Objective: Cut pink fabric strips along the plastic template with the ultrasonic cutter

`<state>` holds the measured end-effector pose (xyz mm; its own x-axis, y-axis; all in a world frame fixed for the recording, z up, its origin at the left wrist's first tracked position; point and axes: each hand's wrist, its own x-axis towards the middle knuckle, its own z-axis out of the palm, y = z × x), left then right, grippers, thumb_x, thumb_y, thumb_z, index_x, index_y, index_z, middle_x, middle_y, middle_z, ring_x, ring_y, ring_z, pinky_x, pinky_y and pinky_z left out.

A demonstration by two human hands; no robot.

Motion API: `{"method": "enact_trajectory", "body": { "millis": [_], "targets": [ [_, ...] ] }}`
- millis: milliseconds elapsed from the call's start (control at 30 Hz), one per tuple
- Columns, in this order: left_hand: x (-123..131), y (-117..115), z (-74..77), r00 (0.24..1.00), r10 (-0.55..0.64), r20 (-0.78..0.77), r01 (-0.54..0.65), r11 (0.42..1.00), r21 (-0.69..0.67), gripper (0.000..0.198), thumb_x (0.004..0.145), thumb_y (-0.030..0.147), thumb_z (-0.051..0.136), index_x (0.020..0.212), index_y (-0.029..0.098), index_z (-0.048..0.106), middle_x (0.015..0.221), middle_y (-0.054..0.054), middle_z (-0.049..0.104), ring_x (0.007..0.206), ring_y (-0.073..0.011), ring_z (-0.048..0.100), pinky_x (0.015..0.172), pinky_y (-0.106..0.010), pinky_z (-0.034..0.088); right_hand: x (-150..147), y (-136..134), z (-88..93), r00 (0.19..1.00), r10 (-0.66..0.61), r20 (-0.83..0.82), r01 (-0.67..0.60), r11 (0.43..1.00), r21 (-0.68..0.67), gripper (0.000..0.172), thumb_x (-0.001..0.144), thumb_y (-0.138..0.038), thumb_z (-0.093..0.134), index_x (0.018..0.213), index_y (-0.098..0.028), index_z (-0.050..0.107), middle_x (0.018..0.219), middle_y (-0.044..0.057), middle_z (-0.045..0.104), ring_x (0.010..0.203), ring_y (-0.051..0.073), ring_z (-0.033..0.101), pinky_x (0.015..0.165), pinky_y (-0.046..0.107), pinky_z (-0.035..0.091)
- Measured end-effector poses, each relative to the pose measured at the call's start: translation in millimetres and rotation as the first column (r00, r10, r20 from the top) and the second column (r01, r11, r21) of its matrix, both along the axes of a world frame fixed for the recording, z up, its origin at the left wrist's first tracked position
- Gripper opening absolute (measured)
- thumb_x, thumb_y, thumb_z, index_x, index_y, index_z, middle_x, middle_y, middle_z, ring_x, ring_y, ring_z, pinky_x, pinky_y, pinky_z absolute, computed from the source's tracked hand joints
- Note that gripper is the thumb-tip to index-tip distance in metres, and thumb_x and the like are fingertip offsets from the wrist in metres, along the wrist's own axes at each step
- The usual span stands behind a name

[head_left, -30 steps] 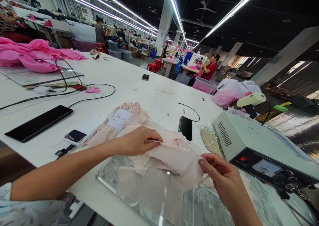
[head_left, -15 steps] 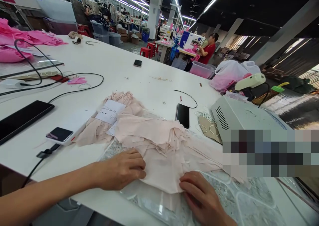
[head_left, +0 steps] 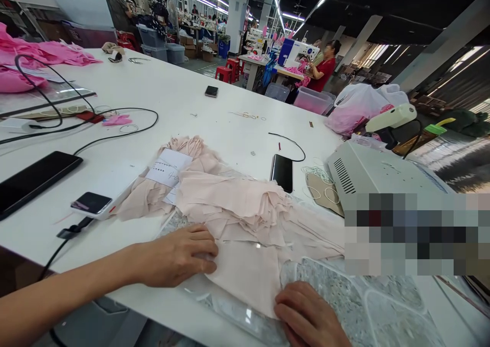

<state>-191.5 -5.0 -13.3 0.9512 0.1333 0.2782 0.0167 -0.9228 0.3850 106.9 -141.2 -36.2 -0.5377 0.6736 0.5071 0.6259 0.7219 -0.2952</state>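
A pile of pale pink fabric pieces point(head_left: 237, 204) lies on the white table point(head_left: 172, 97), partly on a clear plastic sheet point(head_left: 344, 296). One flat piece point(head_left: 245, 275) is spread at the front of the pile. My left hand point(head_left: 179, 255) rests flat on its left edge, fingers together and stretched out. My right hand point(head_left: 306, 316) presses on its lower right corner with the fingers curled down. A white paper tag point(head_left: 168, 167) sits on a second bundle of the same cloth to the left.
A grey machine point(head_left: 367, 173) stands at the right, part of it blurred out. A black phone point(head_left: 282, 172), elastic rings point(head_left: 319, 183), a tablet point(head_left: 30, 181), cables and a small device point(head_left: 92, 204) lie about. Bright pink fabric point(head_left: 34, 61) is heaped far left. People sit at sewing stations behind.
Both hands lowered a lifted cloth piece onto the plastic sheet and pulled it toward the table's front edge. The right hand slid further down.
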Motion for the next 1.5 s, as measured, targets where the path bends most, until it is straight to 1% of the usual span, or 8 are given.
{"method": "enact_trajectory", "body": {
  "millis": [133,300,500,733,933,1067,1300,1500],
  "targets": [
    [1.2,-2.1,1.7,1.0,0.015,0.014,-0.015,1.0,-0.008,0.024,0.098,0.009,0.036,0.101,0.018,0.058,0.096,-0.01,0.064,0.087,-0.0208,0.057,0.083,-0.036,0.044,-3.0,-0.3,-1.4,0.999,-0.021,-0.034,0.02,0.999,-0.025,0.023,0.083,-0.001,0.048,0.095,-0.017,0.058,0.078,0.006,0.065,0.074,0.016,0.061,0.068,0.028,0.055],
    [0.5,-3.2,3.0,0.999,0.034,0.023,-0.033,0.999,-0.03,0.023,0.097,0.005,0.038,0.101,0.018,0.057,0.096,-0.01,0.064,0.086,-0.0204,0.056,0.082,-0.035,0.044,-4.3,-1.5,1.1,0.995,-0.06,-0.082,0.058,0.998,-0.03,0.025,0.082,0.001,0.047,0.097,-0.018,0.054,0.08,0.008,0.065,0.074,0.016,0.062,0.066,0.028,0.055],
    [1.2,-6.5,2.9,0.999,0.038,0.0,-0.038,0.999,-0.004,0.022,0.094,0.003,0.04,0.099,0.018,0.056,0.096,-0.01,0.064,0.086,-0.0214,0.057,0.081,-0.034,0.043,-2.0,-4.5,-1.2,0.996,-0.041,-0.079,0.038,0.998,-0.046,0.025,0.081,0.001,0.048,0.094,-0.019,0.055,0.079,0.007,0.067,0.071,0.016,0.063,0.067,0.028,0.056],
    [1.7,-9.0,1.7,0.998,0.056,-0.013,-0.056,0.998,0.01,0.024,0.093,0.001,0.039,0.098,0.018,0.055,0.096,-0.01,0.064,0.087,-0.0211,0.056,0.081,-0.033,0.042,0.1,-5.8,-2.4,0.989,-0.08,-0.121,0.069,0.993,-0.091,0.03,0.08,0.003,0.048,0.099,-0.02,0.054,0.082,0.008,0.066,0.075,0.017,0.064,0.068,0.028,0.056],
    [4.1,-12.7,7.0,0.997,0.064,-0.037,-0.064,0.998,0.0,0.022,0.094,0.001,0.039,0.096,0.017,0.054,0.095,-0.009,0.063,0.085,-0.0208,0.056,0.079,-0.032,0.042,4.8,-10.4,-0.7,0.984,-0.113,-0.141,0.095,0.988,-0.124,0.029,0.08,0.001,0.047,0.097,-0.021,0.053,0.078,0.005,0.063,0.07,0.015,0.062,0.061,0.024,0.054],
    [6.2,-15.9,7.9,0.997,0.059,-0.052,-0.059,0.998,-0.013,0.021,0.095,0.003,0.038,0.094,0.018,0.054,0.095,-0.008,0.064,0.084,-0.0207,0.055,0.079,-0.033,0.042,7.8,-9.8,-0.7,0.979,-0.136,-0.151,0.114,0.983,-0.143,0.032,0.079,0.001,0.047,0.101,-0.021,0.055,0.079,0.006,0.062,0.069,0.015,0.062,0.058,0.023,0.053],
    [9.9,-19.7,12.4,0.996,0.074,-0.05,-0.075,0.997,-0.031,0.021,0.093,0.003,0.041,0.094,0.019,0.055,0.093,-0.008,0.066,0.084,-0.0204,0.058,0.079,-0.032,0.043,12.9,-11.6,4.0,0.965,-0.152,-0.212,0.109,0.974,-0.2,0.028,0.082,-0.002,0.045,0.098,-0.023,0.053,0.083,0.006,0.061,0.072,0.014,0.063,0.06,0.021,0.054],
    [11.2,-23.1,12.4,0.994,0.077,-0.08,-0.081,0.996,-0.037,0.02,0.092,0.002,0.043,0.093,0.019,0.055,0.093,-0.007,0.066,0.085,-0.0208,0.06,0.079,-0.031,0.043,17.8,-13.2,1.7,0.954,-0.161,-0.252,0.101,0.967,-0.234,0.027,0.082,-0.002,0.046,0.097,-0.024,0.053,0.083,0.005,0.063,0.073,0.014,0.065,0.063,0.022,0.055]
  ]
}}
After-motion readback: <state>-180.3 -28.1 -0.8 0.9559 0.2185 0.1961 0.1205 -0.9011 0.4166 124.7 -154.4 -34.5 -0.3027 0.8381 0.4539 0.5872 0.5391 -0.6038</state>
